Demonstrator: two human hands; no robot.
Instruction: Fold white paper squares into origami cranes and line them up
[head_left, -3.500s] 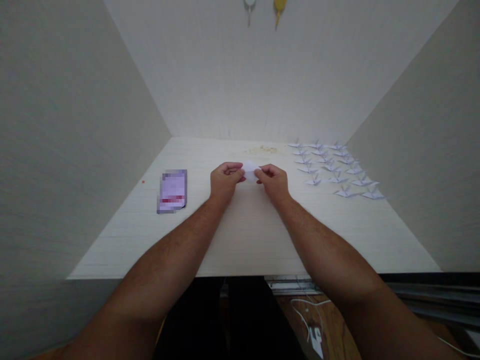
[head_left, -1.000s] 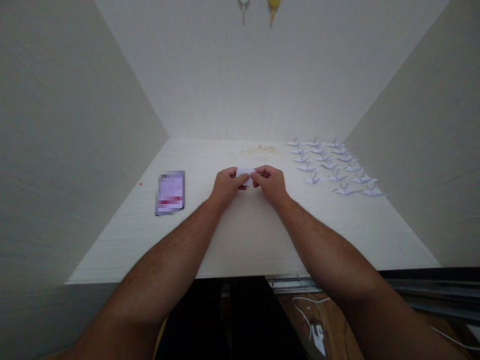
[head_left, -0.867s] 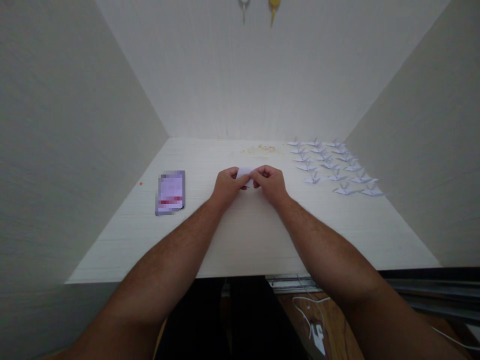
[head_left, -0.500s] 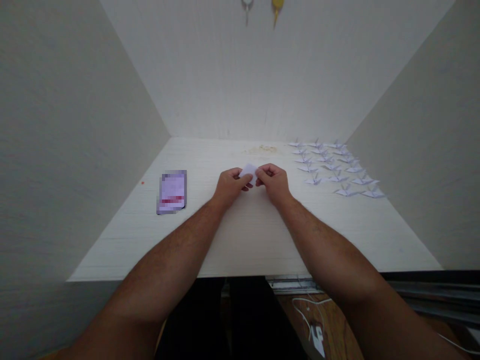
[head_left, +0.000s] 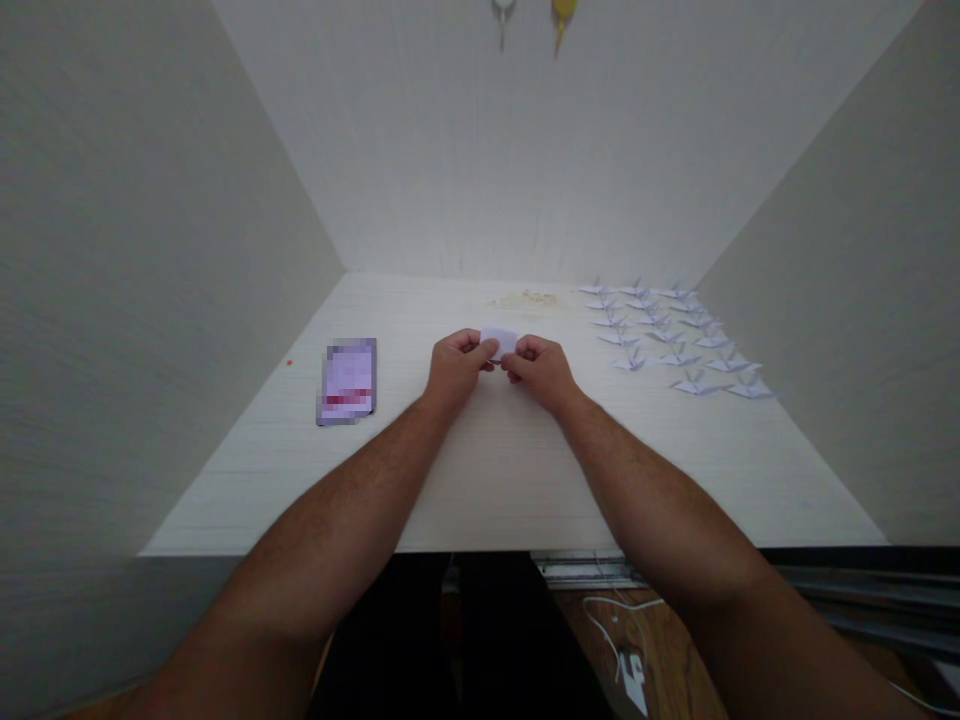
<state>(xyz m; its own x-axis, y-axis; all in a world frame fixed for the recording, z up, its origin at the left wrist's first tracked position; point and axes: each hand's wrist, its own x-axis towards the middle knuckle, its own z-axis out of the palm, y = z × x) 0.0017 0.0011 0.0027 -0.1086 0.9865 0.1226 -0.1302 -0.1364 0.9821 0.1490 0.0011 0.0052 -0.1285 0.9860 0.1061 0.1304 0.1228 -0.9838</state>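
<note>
A small folded piece of pale paper [head_left: 499, 341] is held up between both hands, above the middle of the white table. My left hand [head_left: 457, 362] pinches its left side, the thumb lying across the front. At the paper's lower right, the thumb and fingers of my right hand [head_left: 541, 369] close on the edge. Fingers behind the sheet are partly hidden. Off to the right stand several folded paper cranes [head_left: 657, 323] in rows.
On the left of the table [head_left: 480, 480] lies a blurred purple-white rectangular item [head_left: 349, 380]. A small red speck [head_left: 289, 362] is near the left edge. Walls enclose the table on three sides. Below it, a white power strip [head_left: 634, 684] and cable rest on the floor.
The paper has turned from a diamond-like tilt to a wider, level position. My right hand has moved slightly left and down, its grip now at the paper's lower right edge.
</note>
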